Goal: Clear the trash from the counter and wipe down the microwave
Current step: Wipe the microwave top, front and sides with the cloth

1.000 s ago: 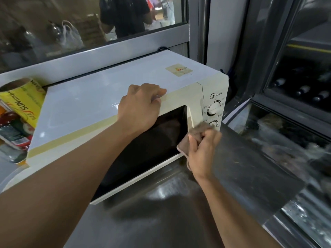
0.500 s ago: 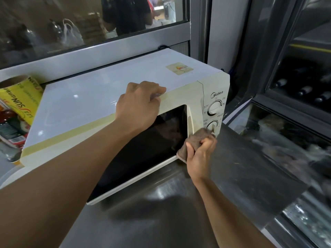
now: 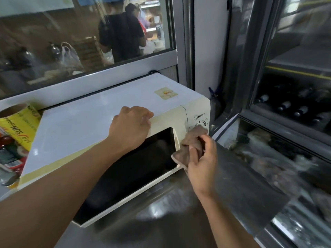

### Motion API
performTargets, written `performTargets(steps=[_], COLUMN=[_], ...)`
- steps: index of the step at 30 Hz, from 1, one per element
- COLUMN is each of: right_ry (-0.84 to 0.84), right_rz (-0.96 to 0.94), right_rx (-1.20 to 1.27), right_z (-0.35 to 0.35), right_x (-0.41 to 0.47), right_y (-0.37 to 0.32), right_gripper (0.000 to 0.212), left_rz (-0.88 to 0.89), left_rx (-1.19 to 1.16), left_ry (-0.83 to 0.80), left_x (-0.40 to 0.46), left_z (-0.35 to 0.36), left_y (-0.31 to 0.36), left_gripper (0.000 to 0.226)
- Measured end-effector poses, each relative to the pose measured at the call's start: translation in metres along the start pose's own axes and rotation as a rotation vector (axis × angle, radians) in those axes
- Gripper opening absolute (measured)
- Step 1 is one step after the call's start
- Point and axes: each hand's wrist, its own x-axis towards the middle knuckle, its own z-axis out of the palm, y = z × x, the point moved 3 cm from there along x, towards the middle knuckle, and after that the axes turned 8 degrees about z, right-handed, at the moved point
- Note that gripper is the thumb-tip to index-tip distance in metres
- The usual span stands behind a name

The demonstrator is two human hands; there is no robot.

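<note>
Head view: we are bracing the microwave (image 3: 100, 126) on the steel counter (image 3: 179, 221) with our left hand (image 3: 129, 125) curled on its top edge, while our right hand (image 3: 202, 158), fingers clamped on the cloth (image 3: 189, 142), is sliding it up from the door's right edge onto the control panel, so wiping is progressing.

1 microwave (image 3: 100, 122), 1 cloth (image 3: 191, 142), 2 hands, 1 yellow packet (image 3: 19, 126).
</note>
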Motion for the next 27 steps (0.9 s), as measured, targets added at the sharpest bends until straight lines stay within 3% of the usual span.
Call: performTargets(steps=[7,10,13,20,27], right_ry=[0.049,0.103,0.027,-0.024,0.047], right_rz=[-0.178,-0.177,-0.105,-0.05,0.019], right_rx=[-0.12,-0.021,0.028,-0.128,-0.313], right_z=[0.025,0.034,0.034,0.032,0.038], right_x=[0.048,0.032,0.016,-0.004,0.0], right_y=[-0.046,-0.025,0.011,0.056,0.044], right_gripper=[0.039,0.035,0.031,0.024,0.061], left_rz=[0.091,0.077,0.059,0.061,0.073], left_rx=[-0.019,-0.009,0.055,0.13,0.165], left_ry=[0.021,0.077,0.112,0.187,0.197], left_x=[0.012,0.019,0.02,0.018,0.015], left_z=[0.021,0.027,0.031,0.036,0.038], left_y=[0.035,0.035,0.035,0.035,0.034], left_gripper=[0.048,0.043,0.042,0.04,0.039])
